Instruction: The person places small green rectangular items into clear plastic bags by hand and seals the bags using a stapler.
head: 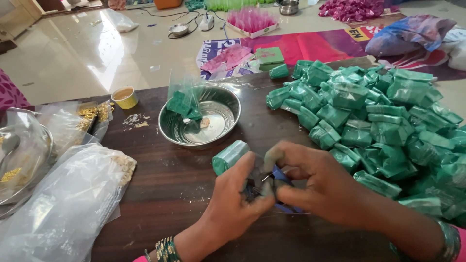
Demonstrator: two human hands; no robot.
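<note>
Head view is showing us working low over the dark desk [194, 174]: our left hand [233, 204] and right hand [315, 184] are pinching together around a small blue-handled tool [284, 177], with a green wrapped packet [229, 156] touching the left fingers. We judge that steady, close fingertips are helping here. Our knuckles are hiding the tool's working end, so we cannot tell what it is gripping. Beside us a green packet heap [378, 121] and a steel bowl [221, 131] are sitting.

Glossy metal bowl [221, 127]; dark, seemingly wooden table [165, 184].
</note>
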